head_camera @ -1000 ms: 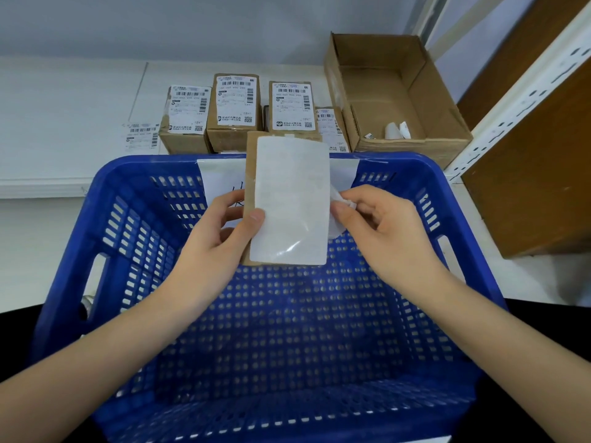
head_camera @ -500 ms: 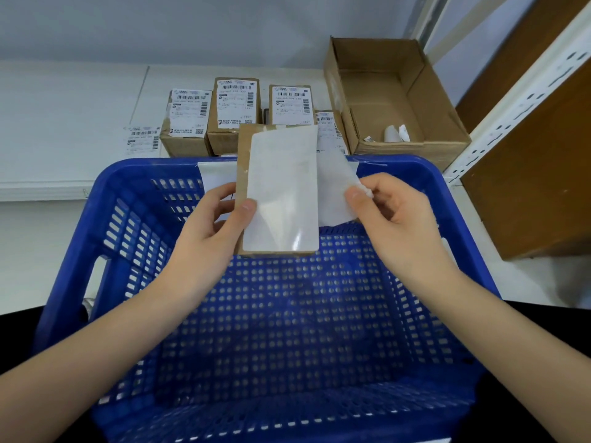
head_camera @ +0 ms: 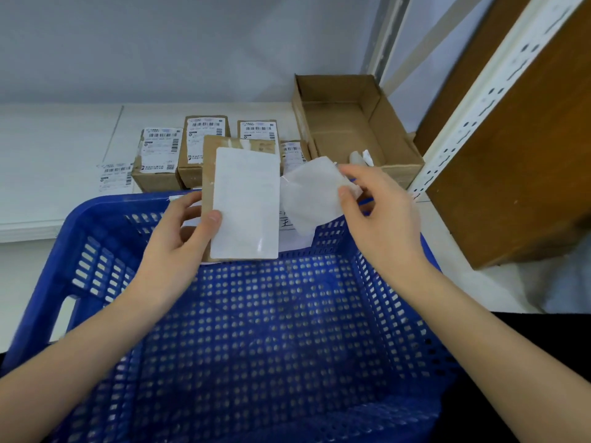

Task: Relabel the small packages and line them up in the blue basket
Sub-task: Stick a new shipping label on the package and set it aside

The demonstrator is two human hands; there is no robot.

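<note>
The right hand (head_camera: 380, 212) has drawn away to the right since a second ago, and the thin white backing sheet (head_camera: 311, 198) it was pinching at the package's edge now hangs free of the package (head_camera: 238, 199), curled and held up between thumb and fingers (head_camera: 347, 191). Half a second ago the sheet was still half tucked behind the package; now the two are apart. The left hand (head_camera: 179, 231) has kept its hold, thumb pressed on the lower left corner of the blank white label (head_camera: 246, 203) and the other fingers behind the brown cardboard, with the package upright over the far rim of the blue basket (head_camera: 96, 251).

The blank label lies flat across the package's front, so this package looks relabelled, and the peeled sheet is now waste; the open cardboard box (head_camera: 351, 129) on the tabletop, just beyond the right hand, already holds some white scraps and seems the likely place for it. The basket has no packages in it yet, so the lining-up is still to begin. Four more small packages (head_camera: 204, 145) with printed barcode labels stand in a row on the tabletop behind the basket, and a loose printed label (head_camera: 115, 175) lies flat to their left.
</note>
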